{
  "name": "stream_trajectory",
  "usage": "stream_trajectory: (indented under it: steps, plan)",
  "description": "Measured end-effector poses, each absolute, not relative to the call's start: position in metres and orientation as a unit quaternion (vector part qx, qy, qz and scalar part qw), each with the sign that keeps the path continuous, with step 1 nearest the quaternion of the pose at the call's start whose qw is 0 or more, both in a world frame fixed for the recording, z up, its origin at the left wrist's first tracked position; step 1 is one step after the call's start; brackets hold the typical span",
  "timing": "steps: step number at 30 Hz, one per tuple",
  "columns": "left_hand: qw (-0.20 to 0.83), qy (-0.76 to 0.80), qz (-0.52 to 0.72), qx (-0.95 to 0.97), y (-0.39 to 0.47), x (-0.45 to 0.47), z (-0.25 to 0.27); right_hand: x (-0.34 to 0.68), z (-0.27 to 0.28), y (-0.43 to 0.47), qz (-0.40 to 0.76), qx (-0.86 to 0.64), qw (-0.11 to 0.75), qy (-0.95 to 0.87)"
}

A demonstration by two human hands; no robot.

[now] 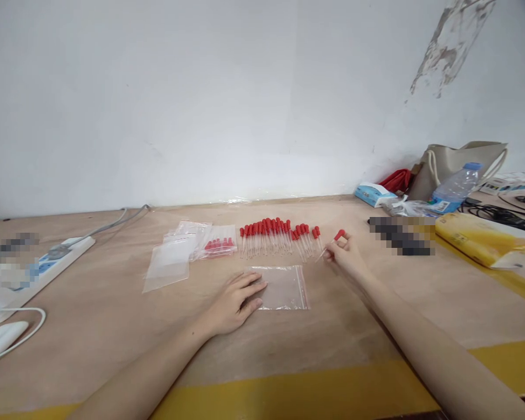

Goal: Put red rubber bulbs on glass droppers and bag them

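Note:
My left hand [238, 300] lies flat with its fingers stretched over the left part of a clear zip bag [284, 289] on the table. Between the fingers of my right hand [343, 254] is a dropper [339, 234] with a red rubber bulb and a thin clear tube, tilted down to the left. Beside that hand, several more red-bulbed droppers [269, 227] lie in a row, bulbs toward the wall. Left of the row, a clear bag holding red bulbs [219, 244] rests by several flat clear bags [168, 262].
A white power strip [70, 251] with cables runs along the left side. At the right are a yellow pack [481, 239], a plastic bottle [457, 186], a grey bag [446, 157], a blue-white box [373, 194] and black cables [503, 213]. A wall stands behind the table.

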State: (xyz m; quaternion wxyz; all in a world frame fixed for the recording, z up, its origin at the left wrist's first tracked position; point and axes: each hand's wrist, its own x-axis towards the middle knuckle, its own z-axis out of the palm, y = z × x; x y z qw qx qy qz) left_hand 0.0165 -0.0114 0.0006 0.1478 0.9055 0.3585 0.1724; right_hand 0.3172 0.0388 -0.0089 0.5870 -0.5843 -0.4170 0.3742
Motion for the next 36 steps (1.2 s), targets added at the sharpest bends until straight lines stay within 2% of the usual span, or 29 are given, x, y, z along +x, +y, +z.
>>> stream_trajectory:
  steps: [4,13,19,25,36]
  plan:
    - [0.143,0.367,0.179,0.902,-0.013,0.017,0.002,0.292,-0.010,0.021,0.441,-0.551,0.571,-0.419]
    - [0.133,0.370,0.195,0.899,-0.013,0.018,0.001,0.277,-0.017,0.014,0.499,-0.503,0.576,-0.408]
    - [0.117,0.375,0.199,0.898,-0.014,0.019,0.002,0.281,-0.012,0.012,0.583,-0.469,0.496,-0.441]
    - [0.109,0.377,0.197,0.898,-0.014,0.018,0.000,0.294,-0.013,0.013,0.542,-0.438,0.383,-0.607]
    - [0.108,0.374,0.200,0.899,-0.013,0.020,0.002,0.281,-0.021,0.012,0.426,-0.429,0.378,-0.701]
